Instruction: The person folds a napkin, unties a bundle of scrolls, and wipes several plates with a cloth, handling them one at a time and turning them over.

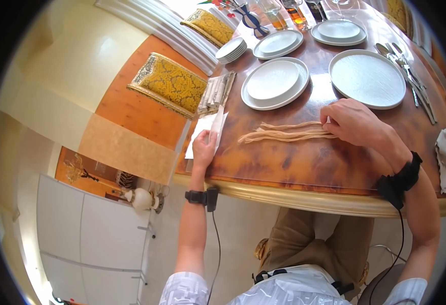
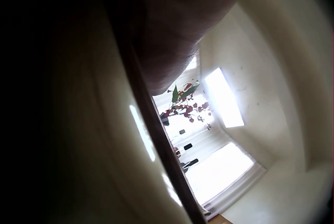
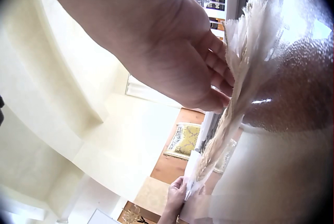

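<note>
Several loosely twisted beige cloth strands [image 1: 284, 134] with frayed ends lie across the wooden table. My right hand [image 1: 352, 122] is at their right end, thumb and fingertips pinching the strands; the right wrist view shows the fingertips right at the twisted beige cloth [image 3: 237, 86]. At the table's left edge, my left hand [image 1: 204, 147] grips a narrow pale strip [image 1: 217, 122] that runs up toward a stack of rolled napkins [image 1: 213, 94]. A white sheet [image 1: 195, 138] lies beside that hand. In the left wrist view the hand [image 2: 177, 26] is dark, and what it holds is hidden.
Beyond the strands stand a large plate [image 1: 367, 79], stacked plates [image 1: 299, 96] and a pile of small plates [image 1: 231, 50]. Spoons and other cutlery [image 1: 411, 76] lie at the right. A vase [image 1: 252, 23] and bottles [image 1: 296, 15] stand at the back. A crumpled cloth [image 1: 445, 157] lies far right.
</note>
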`<state>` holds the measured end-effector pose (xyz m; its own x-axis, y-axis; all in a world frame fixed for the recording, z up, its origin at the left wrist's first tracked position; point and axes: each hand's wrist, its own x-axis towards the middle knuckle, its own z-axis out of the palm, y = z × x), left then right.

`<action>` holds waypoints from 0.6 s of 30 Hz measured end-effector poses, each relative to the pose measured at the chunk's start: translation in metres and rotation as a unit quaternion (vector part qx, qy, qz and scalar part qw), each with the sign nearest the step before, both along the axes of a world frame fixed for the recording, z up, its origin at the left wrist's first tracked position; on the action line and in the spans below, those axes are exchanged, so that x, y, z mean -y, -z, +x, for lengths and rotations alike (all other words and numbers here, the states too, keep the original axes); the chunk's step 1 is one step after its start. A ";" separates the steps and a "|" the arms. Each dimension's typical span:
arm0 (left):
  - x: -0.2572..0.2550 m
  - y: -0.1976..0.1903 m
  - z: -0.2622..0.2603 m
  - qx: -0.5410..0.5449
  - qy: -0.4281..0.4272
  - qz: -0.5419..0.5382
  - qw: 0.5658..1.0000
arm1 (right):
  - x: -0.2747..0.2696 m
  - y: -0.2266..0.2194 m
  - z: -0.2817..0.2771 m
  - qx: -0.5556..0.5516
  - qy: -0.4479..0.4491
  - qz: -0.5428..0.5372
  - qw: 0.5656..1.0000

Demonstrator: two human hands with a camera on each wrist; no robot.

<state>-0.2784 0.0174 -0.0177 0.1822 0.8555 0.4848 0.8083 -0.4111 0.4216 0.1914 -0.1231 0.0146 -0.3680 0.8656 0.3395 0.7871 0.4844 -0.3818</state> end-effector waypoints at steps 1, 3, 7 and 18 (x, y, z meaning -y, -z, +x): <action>0.001 0.000 0.000 -0.005 -0.003 0.003 1.000 | 0.000 0.001 0.000 0.000 -0.001 0.003 1.000; 0.001 0.000 0.001 -0.010 -0.005 0.006 1.000 | -0.001 0.002 0.001 0.000 -0.004 0.009 1.000; 0.001 0.002 0.001 -0.007 0.000 0.014 1.000 | -0.001 0.003 0.001 0.003 -0.002 0.012 1.000; 0.000 0.003 -0.001 -0.016 -0.004 0.015 1.000 | 0.000 0.001 0.001 0.004 0.002 0.003 1.000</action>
